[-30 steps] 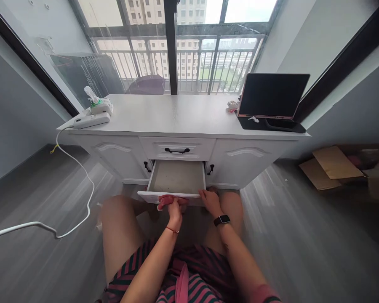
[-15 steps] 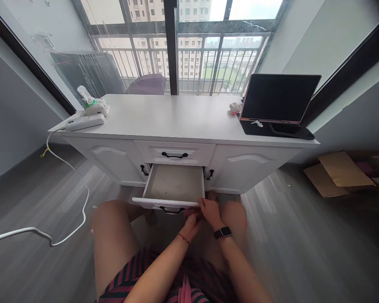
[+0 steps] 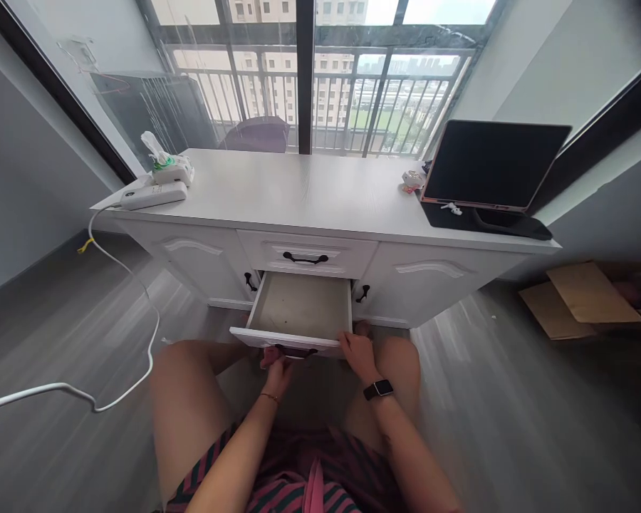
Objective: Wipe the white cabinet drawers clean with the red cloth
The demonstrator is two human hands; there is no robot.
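Observation:
A lower drawer [image 3: 304, 305] of the white cabinet is pulled out, with a few dark specks on its bare bottom. My left hand [image 3: 279, 375] is closed on a small pinkish-red cloth [image 3: 270, 356], held against the drawer's front panel just left of its black handle [image 3: 298, 351]. My right hand [image 3: 359, 356], with a black watch at the wrist, grips the right end of the same front panel, fingers over its top edge. The underside of the cloth and the left fingertips are partly hidden.
On the white cabinet top [image 3: 288, 189] are a tissue pack [image 3: 174, 169], a power strip [image 3: 154, 194] and a screen [image 3: 496, 164] on a black mat. A white cable [image 3: 152, 335] trails across the floor at left. An open cardboard box [image 3: 592, 292] lies at right.
My left hand has carried the cloth leftward along the drawer front, from beside my right hand to left of the handle. My right hand stays at the right corner. The view shifted slightly.

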